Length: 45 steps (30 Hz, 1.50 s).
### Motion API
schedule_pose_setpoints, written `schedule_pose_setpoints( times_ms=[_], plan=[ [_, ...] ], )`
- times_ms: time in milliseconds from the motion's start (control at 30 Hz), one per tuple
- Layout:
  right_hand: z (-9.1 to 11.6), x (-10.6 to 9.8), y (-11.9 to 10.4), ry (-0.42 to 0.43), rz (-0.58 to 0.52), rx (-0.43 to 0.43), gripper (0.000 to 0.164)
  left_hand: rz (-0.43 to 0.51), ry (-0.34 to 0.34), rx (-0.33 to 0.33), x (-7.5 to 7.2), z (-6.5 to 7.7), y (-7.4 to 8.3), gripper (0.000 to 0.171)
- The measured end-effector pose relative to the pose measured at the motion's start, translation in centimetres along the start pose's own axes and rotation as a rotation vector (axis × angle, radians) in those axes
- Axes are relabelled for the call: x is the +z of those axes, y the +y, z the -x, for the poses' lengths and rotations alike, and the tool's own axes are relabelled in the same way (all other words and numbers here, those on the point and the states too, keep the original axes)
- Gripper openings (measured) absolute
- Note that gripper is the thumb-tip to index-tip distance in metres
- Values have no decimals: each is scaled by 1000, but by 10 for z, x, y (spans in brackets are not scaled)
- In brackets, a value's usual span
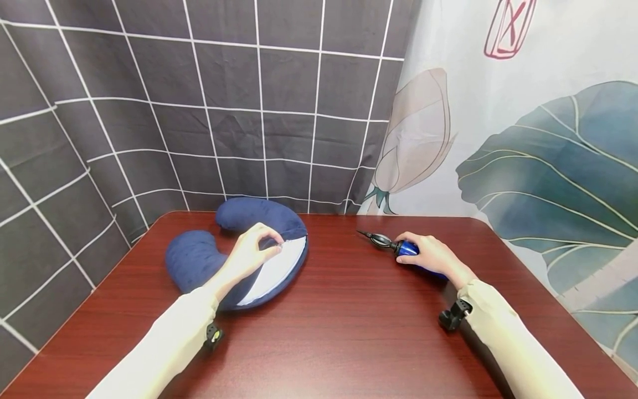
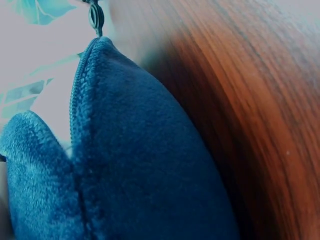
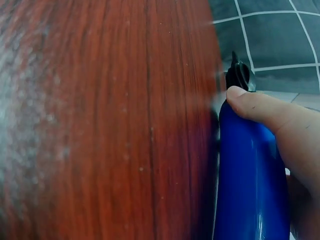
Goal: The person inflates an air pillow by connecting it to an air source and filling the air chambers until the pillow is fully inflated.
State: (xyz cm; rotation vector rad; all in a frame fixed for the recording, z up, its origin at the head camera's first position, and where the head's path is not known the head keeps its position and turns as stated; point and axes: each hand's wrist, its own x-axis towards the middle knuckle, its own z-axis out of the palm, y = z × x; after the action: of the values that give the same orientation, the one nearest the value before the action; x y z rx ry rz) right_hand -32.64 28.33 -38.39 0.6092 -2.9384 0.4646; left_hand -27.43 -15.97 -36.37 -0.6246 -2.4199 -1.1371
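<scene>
A navy plush U-shaped neck pillow (image 1: 189, 257) lies at the left of the table, its zipper open along the outer curve and white inside showing. At the edge of this opening, my left hand (image 1: 249, 252) pinches the cover between thumb and fingers. The left wrist view shows the pillow's zipper teeth (image 2: 75, 100) close up; almost all of the hand is out of it. My right hand (image 1: 428, 252) grips a glossy blue cylinder (image 3: 250, 170) lying along the table, whose black end (image 1: 381, 240) has a loop and a pointed tip. Its exact kind is unclear.
Both things are on a reddish-brown wooden table (image 1: 329, 332). Behind it hangs a dark grey cloth with a white grid (image 1: 289, 133), beside a pale leaf-print curtain (image 1: 458, 111). A small black device (image 1: 454, 316) is worn on the right wrist.
</scene>
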Motion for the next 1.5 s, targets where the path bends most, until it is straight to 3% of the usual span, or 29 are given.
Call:
schedule_pose_setpoints(
  times_ms=[300,600,967,1133,1267,1500],
  plan=[
    [-1,-1,0,-37,-8,5,63,1,-52,-68,-1,-1,0,12],
    [1,-1,0,-61,-2,30,76,-1,-49,-72,-1,-2,2,12],
    [-5,-11,-12,-15,43,3,73,-121,-98,-101,-8,-11,13,11],
    [-3,-15,-24,-4,30,-31,70,-140,-125,-129,-12,-8,19,14],
    [-2,-16,-36,1,33,-67,67,-129,-99,-183,-10,-3,20,15],
    [-4,-14,-63,35,1,-129,64,-96,-23,-218,-3,1,15,15]
  ],
)
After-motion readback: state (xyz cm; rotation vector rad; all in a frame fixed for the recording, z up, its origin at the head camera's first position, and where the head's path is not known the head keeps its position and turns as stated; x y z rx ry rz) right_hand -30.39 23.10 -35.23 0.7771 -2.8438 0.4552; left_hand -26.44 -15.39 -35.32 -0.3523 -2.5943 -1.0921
